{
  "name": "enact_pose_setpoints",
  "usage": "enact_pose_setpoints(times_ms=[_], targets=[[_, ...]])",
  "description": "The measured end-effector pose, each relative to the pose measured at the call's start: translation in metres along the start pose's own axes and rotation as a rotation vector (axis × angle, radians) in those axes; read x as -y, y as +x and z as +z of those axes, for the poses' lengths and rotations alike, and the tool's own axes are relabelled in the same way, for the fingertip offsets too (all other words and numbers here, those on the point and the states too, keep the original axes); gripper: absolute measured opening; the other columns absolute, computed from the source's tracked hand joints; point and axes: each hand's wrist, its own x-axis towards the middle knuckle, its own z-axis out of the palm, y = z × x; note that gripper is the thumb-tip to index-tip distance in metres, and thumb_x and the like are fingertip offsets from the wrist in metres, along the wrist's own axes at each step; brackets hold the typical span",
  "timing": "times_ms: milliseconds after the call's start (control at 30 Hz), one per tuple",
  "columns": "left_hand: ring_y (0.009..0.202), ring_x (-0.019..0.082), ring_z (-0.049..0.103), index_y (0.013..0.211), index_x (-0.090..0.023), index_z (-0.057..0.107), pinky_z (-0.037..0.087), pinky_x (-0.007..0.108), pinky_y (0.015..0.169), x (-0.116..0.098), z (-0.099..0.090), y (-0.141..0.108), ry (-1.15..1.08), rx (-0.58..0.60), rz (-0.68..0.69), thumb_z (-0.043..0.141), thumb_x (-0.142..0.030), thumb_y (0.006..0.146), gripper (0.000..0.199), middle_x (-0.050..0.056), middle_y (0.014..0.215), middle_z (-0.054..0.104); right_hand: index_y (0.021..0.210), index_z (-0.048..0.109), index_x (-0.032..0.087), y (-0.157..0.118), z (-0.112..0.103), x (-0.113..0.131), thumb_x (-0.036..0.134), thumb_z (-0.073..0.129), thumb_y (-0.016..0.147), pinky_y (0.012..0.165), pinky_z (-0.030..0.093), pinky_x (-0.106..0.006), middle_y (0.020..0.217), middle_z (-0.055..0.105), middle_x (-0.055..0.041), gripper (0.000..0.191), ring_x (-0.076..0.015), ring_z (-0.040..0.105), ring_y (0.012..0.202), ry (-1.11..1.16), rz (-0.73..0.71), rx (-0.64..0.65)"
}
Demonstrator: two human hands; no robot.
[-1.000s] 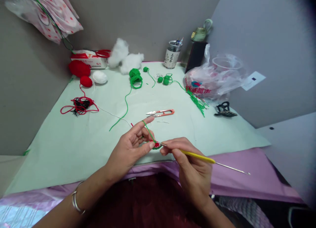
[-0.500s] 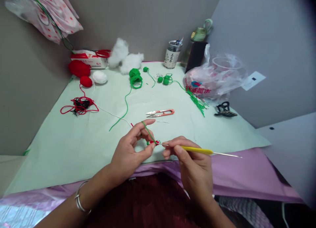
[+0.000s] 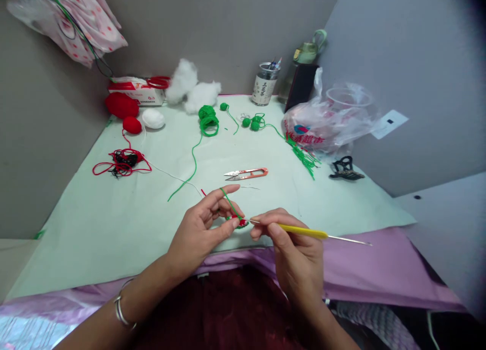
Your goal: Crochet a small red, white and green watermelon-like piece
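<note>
Between the thumb and fingers of my left hand (image 3: 203,223) is pinched a small crochet piece (image 3: 242,222) in red, white and green. A strand of green yarn (image 3: 229,201) runs from the piece up over my raised left index finger. My right hand (image 3: 294,249) grips a crochet hook (image 3: 304,231) by its yellow handle, like a pen. The hook's metal tip (image 3: 248,220) meets the piece's right edge; whether it sits inside a stitch is too small to tell. My left fingers partly cover the piece.
Orange thread snips (image 3: 248,174) lie just beyond my hands. Farther back are a green yarn ball (image 3: 208,118), red yarn (image 3: 122,105), white yarn (image 3: 154,118), stuffing (image 3: 203,95) and a pen jar (image 3: 265,84). A plastic bag (image 3: 315,127) and black hair claw (image 3: 346,169) stand right.
The crochet piece has tilted in my left fingers, showing more of its red face and green edge. Both hands have shifted only slightly, and the hook stays at the piece's right edge.
</note>
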Motion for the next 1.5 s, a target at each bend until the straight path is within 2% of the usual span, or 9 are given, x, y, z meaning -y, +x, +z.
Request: enact_pose_setpoints(times_ms=[133,267,367,733,900,1033,1167,1333,1500], targets=[[0.09,0.016,0.062,0.136,-0.022,0.064,0.049,0.031,0.09,-0.001,0.0,0.0,0.036,-0.037,0.0,0.078,-0.019,0.086,0.052,-0.001,0.09,0.065,0.109,0.079,0.027,-0.002,-0.003,0.006,0.01,0.061,0.102,0.077,0.058,-0.025,0.091,0.076,-0.0008,0.026,-0.0135,0.071,0.085,-0.21,-0.159,0.052],[0.086,0.014,0.06,0.134,-0.021,0.066,0.049,0.03,0.089,-0.002,0.001,0.0,0.054,-0.054,-0.002,0.078,-0.018,0.084,0.051,-0.003,0.087,0.063,0.117,0.076,0.021,-0.007,-0.007,0.013,-0.001,0.06,0.097,0.084,0.06,-0.023,0.105,0.078,-0.0059,0.034,-0.0138,0.075,0.097,-0.526,-0.394,0.172],[0.085,0.014,0.061,0.134,-0.021,0.066,0.05,0.029,0.087,-0.003,0.0,0.001,0.022,-0.033,-0.037,0.08,-0.019,0.084,0.052,-0.003,0.087,0.064,0.119,0.075,0.019,-0.008,-0.009,0.015,-0.003,0.061,0.096,0.082,0.062,-0.021,0.112,0.077,-0.0089,0.035,-0.0134,0.077,0.096,-0.636,-0.474,0.199],[0.087,0.013,0.066,0.128,-0.023,0.073,0.053,0.026,0.085,0.002,-0.002,0.001,-0.155,0.027,-0.091,0.085,-0.017,0.084,0.047,-0.002,0.09,0.07,0.124,0.076,0.029,-0.008,-0.009,0.002,0.004,0.064,0.098,0.078,0.066,-0.029,0.116,0.079,-0.0072,0.039,-0.0183,0.078,0.095,-0.638,-0.481,0.134],[0.087,0.012,0.067,0.128,-0.023,0.074,0.053,0.025,0.085,0.003,-0.002,-0.001,-0.203,0.069,-0.115,0.087,-0.018,0.084,0.046,-0.002,0.089,0.07,0.125,0.077,0.031,-0.005,-0.005,-0.012,0.002,0.065,0.096,0.083,0.064,-0.036,0.125,0.077,-0.0089,0.043,-0.0222,0.074,0.106,-0.638,-0.547,0.112],[0.087,0.013,0.067,0.135,-0.022,0.069,0.053,0.027,0.086,0.004,0.0,-0.001,-0.239,0.057,-0.129,0.088,-0.018,0.083,0.056,-0.002,0.089,0.071,0.129,0.076,0.034,-0.003,-0.002,-0.016,0.001,0.065,0.095,0.083,0.063,-0.038,0.122,0.078,-0.0072,0.048,-0.0228,0.073,0.105,-0.57,-0.54,0.084],[0.088,0.014,0.068,0.141,-0.02,0.064,0.053,0.029,0.087,0.002,0.002,-0.001,-0.24,0.038,-0.118,0.089,-0.018,0.082,0.065,-0.002,0.088,0.071,0.121,0.078,0.033,-0.004,0.002,-0.014,0.005,0.064,0.099,0.08,0.063,-0.035,0.114,0.078,-0.0059,0.038,-0.0201,0.074,0.099,-0.442,-0.415,0.061],[0.085,0.015,0.068,0.156,-0.021,0.049,0.052,0.03,0.086,0.001,0.005,0.0,-0.237,0.014,-0.137,0.089,-0.018,0.08,0.087,-0.003,0.086,0.071,0.113,0.08,0.031,-0.003,0.005,-0.013,0.011,0.064,0.101,0.081,0.064,-0.036,0.107,0.079,-0.0056,0.028,-0.0208,0.074,0.098,-0.328,-0.315,0.018],[0.088,0.016,0.067,0.158,-0.021,0.047,0.051,0.032,0.09,0.001,0.006,0.0,-0.191,-0.001,-0.123,0.088,-0.02,0.079,0.088,-0.002,0.086,0.07,0.113,0.079,0.031,-0.002,0.006,-0.014,0.011,0.063,0.101,0.081,0.063,-0.037,0.105,0.08,-0.0048,0.029,-0.021,0.073,0.097,-0.365,-0.364,-0.016]])
